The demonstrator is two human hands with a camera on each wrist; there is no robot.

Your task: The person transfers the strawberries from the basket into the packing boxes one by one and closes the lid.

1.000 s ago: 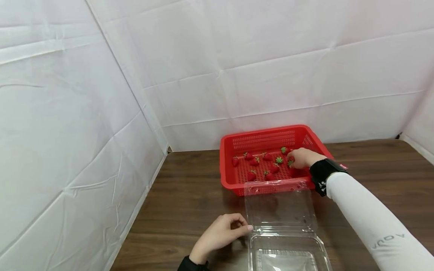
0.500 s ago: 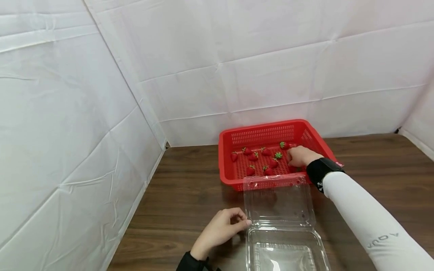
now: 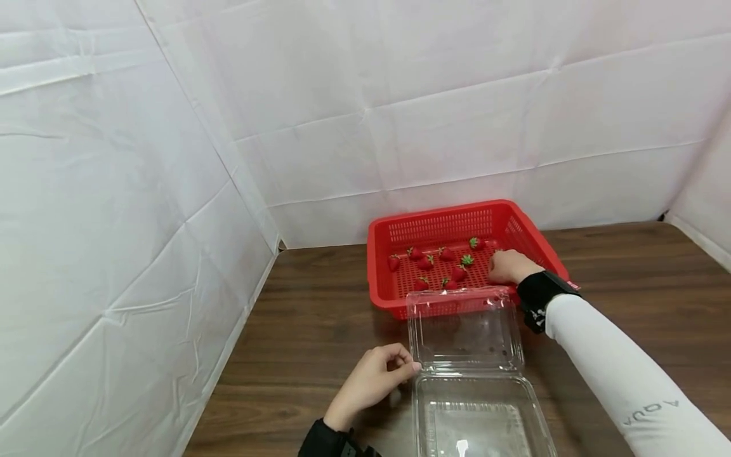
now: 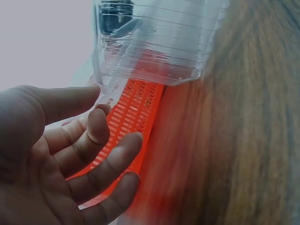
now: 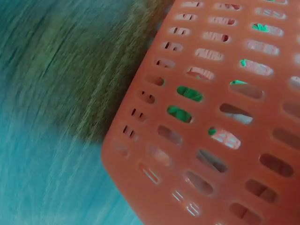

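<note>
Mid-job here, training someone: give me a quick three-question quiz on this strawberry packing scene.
1. True or false: the clear clamshell box lies open on the table.
2. Which hand reaches into the red basket? A left, B right.
3. What small fruits lie in the basket?

Key: 1 true. 2 B; the left hand rests at the box's left edge. 3 strawberries.

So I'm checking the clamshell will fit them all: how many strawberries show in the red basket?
7 strawberries in the red basket: far row; middle; near wall. More may hide under the right hand.
</note>
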